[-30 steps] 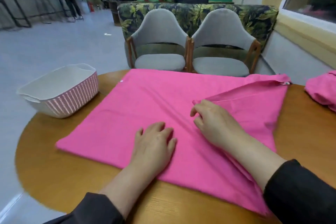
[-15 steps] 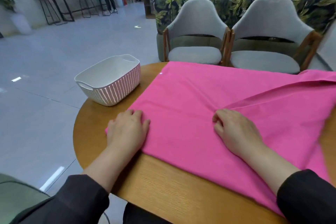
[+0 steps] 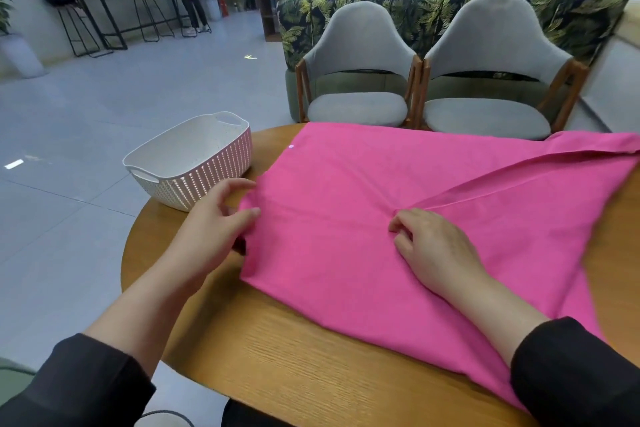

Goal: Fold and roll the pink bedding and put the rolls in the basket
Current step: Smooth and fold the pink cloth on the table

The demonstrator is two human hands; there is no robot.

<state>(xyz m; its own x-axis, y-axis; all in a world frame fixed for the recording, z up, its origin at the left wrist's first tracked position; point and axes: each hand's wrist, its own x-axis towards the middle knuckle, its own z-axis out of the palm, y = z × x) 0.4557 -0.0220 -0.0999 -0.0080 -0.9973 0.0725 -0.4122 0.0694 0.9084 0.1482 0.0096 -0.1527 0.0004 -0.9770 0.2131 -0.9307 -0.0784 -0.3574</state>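
With our left hand pinching the pink bedding at its edge and our right hand curled, pinning the diagonal fold, a hard leftward tug could drag that fold askew — or nudge the basket just beyond our left hand off the surface.

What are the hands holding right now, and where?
Left hand pinches the pink bedding at its left edge; right hand holds the folded-over corner.

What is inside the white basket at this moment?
The basket shows only its bare white inner wall and part of its floor; no pink roll is visible. The near wall hides the closest strip of the floor, so that part cannot be checked.
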